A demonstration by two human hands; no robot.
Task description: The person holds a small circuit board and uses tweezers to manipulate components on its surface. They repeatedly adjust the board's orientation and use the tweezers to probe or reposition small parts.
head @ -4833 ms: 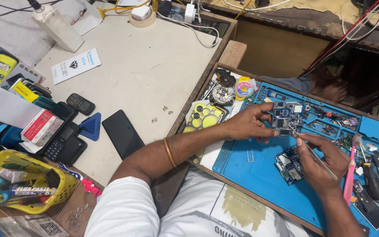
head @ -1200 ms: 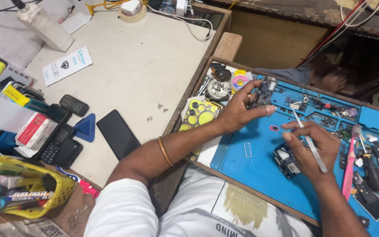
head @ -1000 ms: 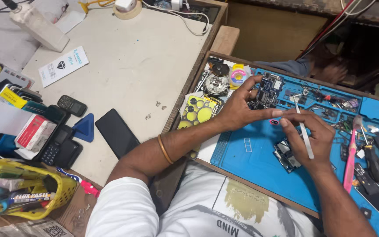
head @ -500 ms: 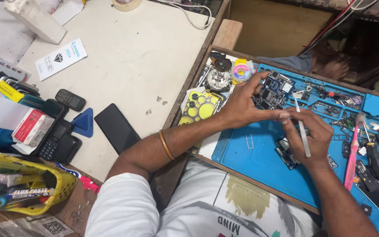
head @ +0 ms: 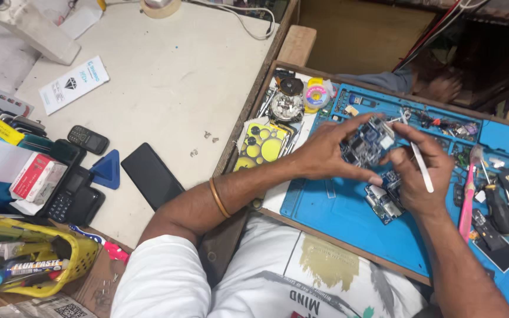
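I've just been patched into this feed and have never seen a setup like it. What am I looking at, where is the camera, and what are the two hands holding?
There is no machine here: a person works with bare hands, and the one camera sits on their head, looking down. The left hand, with a bangle on its wrist, holds a small blue circuit board above a blue work mat. The right hand touches the same board and holds a thin white tool. A second board lies on the mat below them. A pink toothbrush lies at the mat's right side. On the pale table to the left lie a black phone, a blue triangular pick and a yellow basket of tools.
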